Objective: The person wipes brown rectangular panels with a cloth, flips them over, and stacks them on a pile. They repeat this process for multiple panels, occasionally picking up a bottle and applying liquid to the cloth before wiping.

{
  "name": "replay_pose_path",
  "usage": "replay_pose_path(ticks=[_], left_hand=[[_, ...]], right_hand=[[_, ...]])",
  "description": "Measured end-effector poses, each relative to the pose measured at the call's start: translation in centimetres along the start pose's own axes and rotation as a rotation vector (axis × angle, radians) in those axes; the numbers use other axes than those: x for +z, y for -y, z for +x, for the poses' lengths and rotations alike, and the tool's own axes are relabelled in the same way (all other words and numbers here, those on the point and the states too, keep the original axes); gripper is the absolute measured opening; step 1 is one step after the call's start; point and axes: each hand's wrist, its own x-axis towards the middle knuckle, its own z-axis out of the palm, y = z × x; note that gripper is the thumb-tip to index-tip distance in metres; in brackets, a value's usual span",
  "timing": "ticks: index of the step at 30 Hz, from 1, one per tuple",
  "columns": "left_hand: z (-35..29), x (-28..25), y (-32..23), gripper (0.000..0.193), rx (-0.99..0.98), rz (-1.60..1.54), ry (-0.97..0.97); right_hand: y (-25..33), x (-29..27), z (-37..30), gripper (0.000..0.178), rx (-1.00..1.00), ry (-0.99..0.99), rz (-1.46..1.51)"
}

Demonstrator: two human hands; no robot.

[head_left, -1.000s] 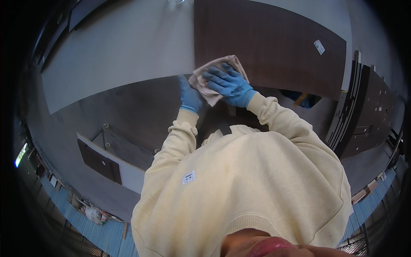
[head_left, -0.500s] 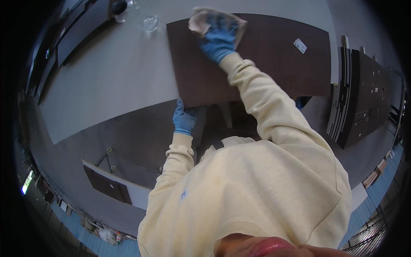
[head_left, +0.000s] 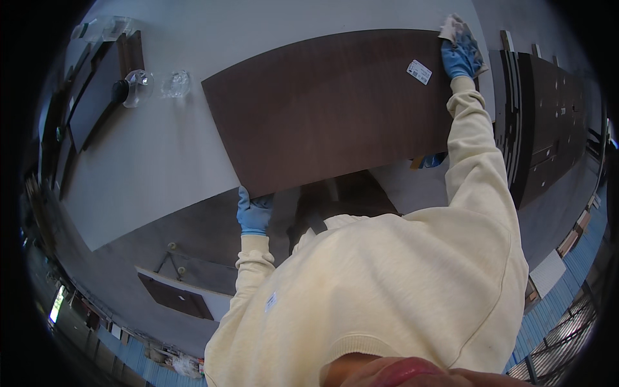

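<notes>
A dark brown wood-grain panel (head_left: 322,109) with a white label (head_left: 419,72) lies on a light grey table (head_left: 155,155), its near edge reaching past the table's edge. In a blue glove, my right hand (head_left: 461,59) presses a pale cloth (head_left: 453,29) at the panel's far right corner; part of the cloth shows beyond the fingers. My left hand (head_left: 255,214), also gloved in blue, grips the near left corner of the panel. Its thumb points up along the corner and the other fingers are partly hidden by the edge.
A clear plastic bottle with a black cap (head_left: 138,89) lies left of the panel, another clear bottle (head_left: 106,29) behind it. Dark boards (head_left: 97,97) are stacked at the far left. A tall stack of brown panels (head_left: 548,129) stands right. A wheeled cart (head_left: 174,293) carries a panel lower left.
My right hand has swept the cloth rightward from the panel's far left part to its far right corner. My left hand keeps its hold at the near left corner. The whole view has shifted.
</notes>
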Motion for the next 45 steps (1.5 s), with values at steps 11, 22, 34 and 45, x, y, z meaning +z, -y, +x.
replay_pose_path(ticks=[11,22,34,45], left_hand=[[-0.3,1.3,0.2,0.064,0.019,0.053,-0.096],[0.0,0.5,-0.5,0.067,-0.140,-0.046,-0.013],[-0.4,2.7,0.6,0.072,0.096,0.212,-0.310],[-0.1,1.9,0.1,0.073,0.041,0.116,-0.237]], right_hand=[[22.8,5.0,-4.0,0.075,-0.022,0.169,0.015],[22.5,5.5,-9.7,0.053,-0.497,0.145,0.251],[-7.0,-5.8,-12.1,0.059,-0.121,-0.009,-0.006],[23.4,2.4,-10.0,0.053,-0.081,0.397,0.430]])
